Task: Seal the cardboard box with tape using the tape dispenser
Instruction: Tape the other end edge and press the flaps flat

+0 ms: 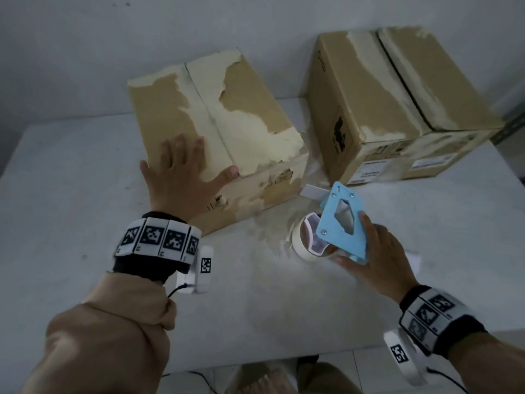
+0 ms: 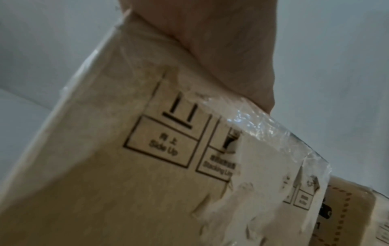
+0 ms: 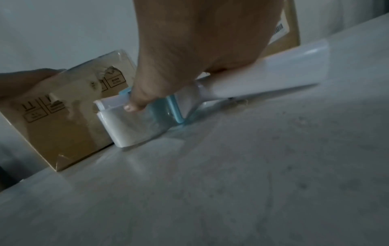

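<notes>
A worn brown cardboard box (image 1: 227, 115) with torn pale patches and closed top flaps stands on the grey table (image 1: 71, 194). My left hand (image 1: 181, 172) lies flat on its near top corner, fingers spread and thumb out along the edge. The box's printed side (image 2: 147, 166) fills the left wrist view under my palm (image 2: 210, 50). A light blue tape dispenser (image 1: 341, 220) with a pale tape roll (image 1: 301, 245) sits on the table right of the box. My right hand (image 1: 372, 251) grips the dispenser (image 3: 176, 109), thumb on the roll (image 3: 130, 126), above its white handle (image 3: 273, 69).
A second, larger cardboard box (image 1: 397, 103) with shipping labels stands at the back right of the table. A light wall rises behind both boxes. The table's near edge (image 1: 255, 362) runs just ahead of my legs.
</notes>
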Motion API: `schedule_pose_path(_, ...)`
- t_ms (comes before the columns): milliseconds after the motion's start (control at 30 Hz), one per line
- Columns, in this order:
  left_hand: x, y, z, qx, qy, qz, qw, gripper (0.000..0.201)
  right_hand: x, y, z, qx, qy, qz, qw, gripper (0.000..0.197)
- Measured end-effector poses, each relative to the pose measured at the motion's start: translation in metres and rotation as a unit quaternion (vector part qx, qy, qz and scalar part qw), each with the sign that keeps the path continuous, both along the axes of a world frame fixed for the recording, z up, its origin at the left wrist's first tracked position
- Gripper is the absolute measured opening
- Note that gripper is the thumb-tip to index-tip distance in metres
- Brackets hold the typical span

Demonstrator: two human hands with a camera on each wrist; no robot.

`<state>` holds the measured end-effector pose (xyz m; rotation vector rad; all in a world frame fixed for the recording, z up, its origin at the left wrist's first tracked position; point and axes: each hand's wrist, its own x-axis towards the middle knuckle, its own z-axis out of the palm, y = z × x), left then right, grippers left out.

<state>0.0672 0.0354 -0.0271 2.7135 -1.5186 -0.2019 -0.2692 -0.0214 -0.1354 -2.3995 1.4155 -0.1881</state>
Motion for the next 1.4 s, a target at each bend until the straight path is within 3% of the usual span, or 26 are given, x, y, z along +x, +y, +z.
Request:
schedule_pose_path(300, -0.001, 0.0, 0.003, -0.01, -0.006, 0.007, 1.0, 0.1, -0.007, -0.001, 0.011, -0.072, -0.015, 0.069, 0.995, 0.083)
schedule_pose_path(433, 0.0, -0.001, 0.002, -0.01, -0.002, 0.008, 1.0, 0.091, -0.014, 0.007, 0.039, -0.096, -0.08, 0.055, 0.991, 0.085)
schedule_pose_path(533, 0.006, -0.006, 0.006, -0.017, -0.006, 0.007, 1.0, 0.088, -0.013, 0.007, 0.07, -0.052, -0.142, -0.008, 0.988, 0.101)
schedule_pose_path(667, 0.013, -0.014, 0.014, -0.005, -0.01, 0.006, 1.0, 0.075, -0.009, -0.005, 0.096, -0.016, -0.275, -0.062, 0.959, 0.095)
schedule_pose_path(800, 0.014, -0.011, 0.009, 0.021, -0.016, 0.005, 1.0, 0.09, 0.01, -0.023, 0.118, 0.044, -0.429, -0.07, 0.899, 0.1)
schedule_pose_path(900, 0.015, -0.01, 0.009, 0.053, -0.008, -0.014, 0.998, 0.088, 0.037, -0.033, 0.137, 0.065, -0.492, -0.028, 0.868, 0.076)
schedule_pose_path(1000, 0.016, -0.004, 0.01, 0.065, -0.012, -0.033, 0.997, 0.09, 0.066, -0.04, 0.143, 0.053, -0.532, -0.036, 0.844, 0.074)
schedule_pose_path(1167, 0.008, 0.017, 0.016, 0.075, 0.013, -0.062, 0.995, 0.101, 0.112, -0.042, 0.161, 0.032, -0.562, -0.026, 0.826, 0.069)
schedule_pose_path(1300, 0.0, 0.042, 0.017, 0.102, -0.002, -0.112, 0.989, 0.136, 0.136, -0.048, 0.179, 0.01, -0.558, 0.001, 0.83, 0.049)
schedule_pose_path(1400, 0.003, 0.059, 0.021, 0.121, 0.009, -0.16, 0.98, 0.129, 0.15, -0.055, 0.192, -0.003, -0.559, 0.017, 0.829, 0.049)
